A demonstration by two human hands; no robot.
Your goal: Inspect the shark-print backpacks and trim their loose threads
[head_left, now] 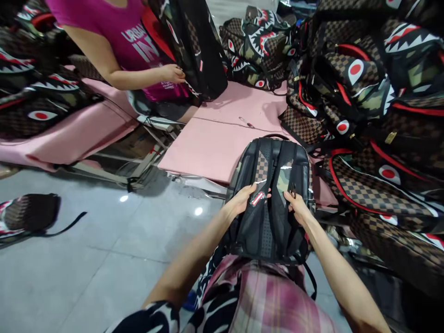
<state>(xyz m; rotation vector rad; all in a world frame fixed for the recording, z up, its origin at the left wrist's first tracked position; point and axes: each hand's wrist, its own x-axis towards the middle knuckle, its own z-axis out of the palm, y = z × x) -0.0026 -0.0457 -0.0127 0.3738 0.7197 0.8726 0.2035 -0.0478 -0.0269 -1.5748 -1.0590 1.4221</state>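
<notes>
A black backpack (268, 231) leans between my lap and the edge of a pink-covered table (204, 148), its back panel and two padded shoulder straps facing me. My left hand (244, 200) is closed on the left shoulder strap (261, 169), which carries a checkered patch and a red-and-white label (257, 199). On the other side, my right hand (296, 206) pinches the right shoulder strap (284, 178), with its camouflage patch. A small dark object shows at the right fingers; I cannot make out what it is.
Checkered backpacks with shark faces (367, 175) are piled close on the right. More backpacks (258, 46) stand at the back. A small red-and-white tool (246, 122) lies on the table. Across it, a person in a magenta shirt (128, 41) handles another backpack (197, 51). One bag (31, 215) lies on the floor.
</notes>
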